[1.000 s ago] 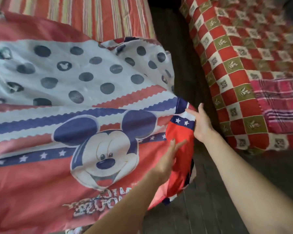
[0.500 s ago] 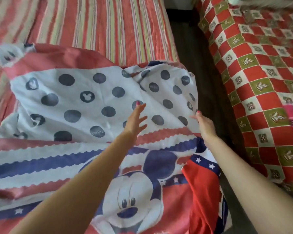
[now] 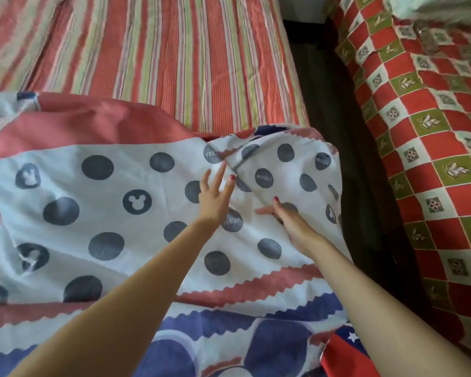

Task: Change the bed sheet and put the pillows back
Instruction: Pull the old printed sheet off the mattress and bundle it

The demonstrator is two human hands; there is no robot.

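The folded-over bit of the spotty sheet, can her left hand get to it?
Probably yes. The left hand is open with its fingers stretched out almost at the fold in the sheet, and nothing lies between them. The right hand is off to the side.

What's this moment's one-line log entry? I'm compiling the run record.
step: spreading cartoon sheet | left hand: open, over sheet | right hand: grips fold | striped mattress: far half uncovered
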